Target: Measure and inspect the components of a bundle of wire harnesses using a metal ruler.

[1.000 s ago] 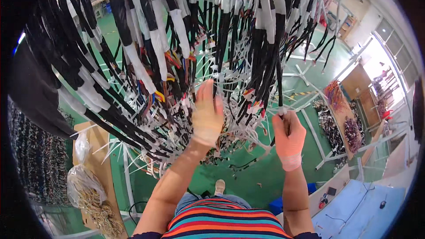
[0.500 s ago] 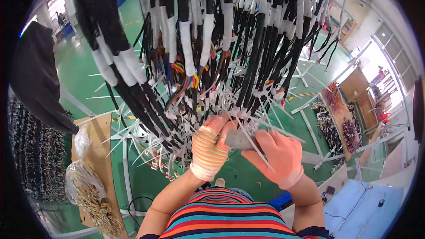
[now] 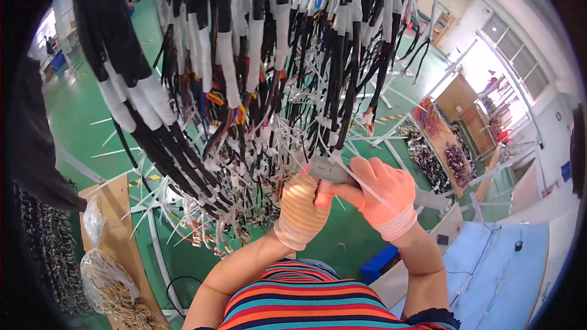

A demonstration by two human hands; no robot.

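My right hand (image 3: 385, 198), in an orange-pink glove, is closed round a grey cable tie gun (image 3: 329, 170). The gun's nose points left toward the hanging wire harness (image 3: 244, 146), a mass of black cables with white sleeves. A long white cable tie (image 3: 367, 184) slants across the front of my right hand. My left hand (image 3: 301, 211), in a striped glove, is curled with its fingertips at the gun's nose and the lower wires. What its fingers grip is hidden. Many tie tails stick out around both hands.
A cardboard-topped stand (image 3: 110, 232) at left carries a plastic bag of tan wires (image 3: 116, 287). Dark clothing (image 3: 40, 140) hangs at far left. A light blue tabletop (image 3: 489, 275) lies lower right, near a blue bin (image 3: 379, 263). Wire bundles (image 3: 455, 165) rest on a board at right.
The view has shifted, so the harness appears farther left. The gun has turned, its grey body now more visible above my fingers, and sits closer to the harness. Both hands remain close together.
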